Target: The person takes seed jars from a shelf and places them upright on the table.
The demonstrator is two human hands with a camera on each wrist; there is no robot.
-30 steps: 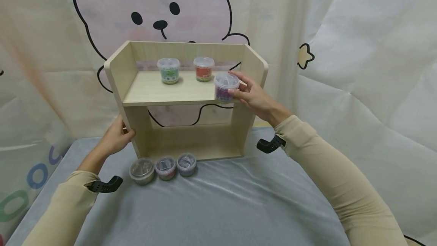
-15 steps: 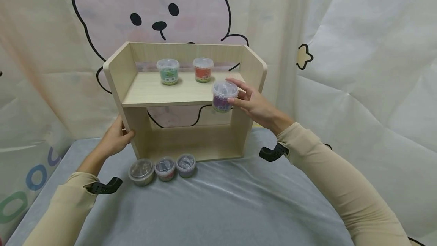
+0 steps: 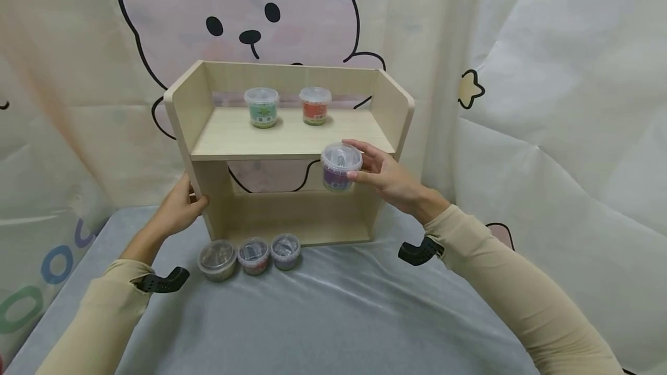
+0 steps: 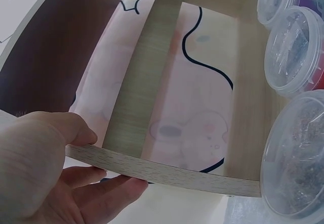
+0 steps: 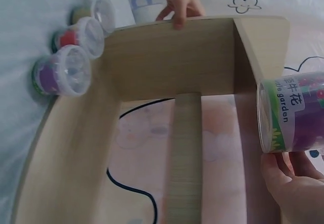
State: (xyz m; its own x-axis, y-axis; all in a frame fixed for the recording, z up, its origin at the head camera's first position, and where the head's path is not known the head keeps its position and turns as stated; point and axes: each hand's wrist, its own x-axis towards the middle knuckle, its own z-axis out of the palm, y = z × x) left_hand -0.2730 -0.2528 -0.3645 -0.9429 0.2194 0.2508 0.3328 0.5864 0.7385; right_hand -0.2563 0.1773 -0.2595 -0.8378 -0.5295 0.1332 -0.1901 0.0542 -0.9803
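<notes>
Bare hands are both busy at a pale wooden shelf unit (image 3: 229,143): the left hand (image 3: 179,207) grips its left side panel, thumb on the inner side and fingers on the outer, while the right hand (image 3: 391,178), spread to a tub's width, holds a purple-labelled tub (image 3: 337,178) between thumb and fingers. That tub is upright, lid up, in front of the unit at the right, just below the upper board's front edge; its label reads "little garden". On the upper board stand a green-labelled tub (image 3: 263,111) and, to its right, an orange-red-labelled tub (image 3: 315,111), apart from each other. Along the unit's lower front edge, on the grey-cloth-covered counter (image 3: 333,317), a wider clear-lidded tub (image 3: 216,260), a red-labelled tub (image 3: 253,256) and a smaller purple-labelled tub (image 3: 285,251) stand close together in a row. Behind hangs a curtain (image 3: 312,10) printed with a bear's face.
</notes>
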